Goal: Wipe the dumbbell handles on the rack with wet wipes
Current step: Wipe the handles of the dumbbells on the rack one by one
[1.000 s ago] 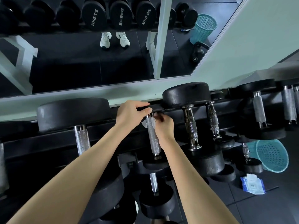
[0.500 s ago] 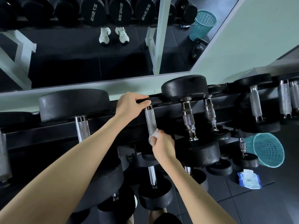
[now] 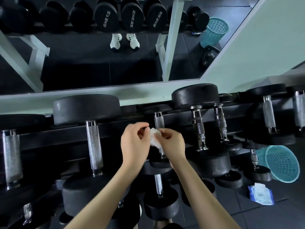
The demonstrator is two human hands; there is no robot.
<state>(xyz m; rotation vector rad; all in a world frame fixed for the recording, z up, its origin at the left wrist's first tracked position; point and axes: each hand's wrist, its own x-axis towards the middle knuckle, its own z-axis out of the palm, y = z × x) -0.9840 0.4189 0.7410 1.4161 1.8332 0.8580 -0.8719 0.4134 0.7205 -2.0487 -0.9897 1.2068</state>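
Note:
A crumpled white wet wipe [image 3: 155,139] sits between my two hands, just in front of a knurled silver dumbbell handle [image 3: 159,122] on the black rack [image 3: 49,136]. My left hand [image 3: 134,144] pinches the wipe's left side with curled fingers. My right hand [image 3: 173,144] pinches its right side. Both hands are off the handle, whose lower part they hide. More knurled handles line the top tier: one to the left [image 3: 94,146], a chromed one to the right [image 3: 198,128].
A teal mesh basket [image 3: 280,164] lies tipped on the floor at the right, with a blue pack of wet wipes [image 3: 260,195] beside it. Heavy black dumbbell heads [image 3: 85,108] crowd the rack's tiers. A mirror [image 3: 99,63] above the rack reflects white shoes.
My left hand has let go of the dumbbell's top end and come down to the wipe. My right hand slid down the handle, then came off it; both now hold the wipe.

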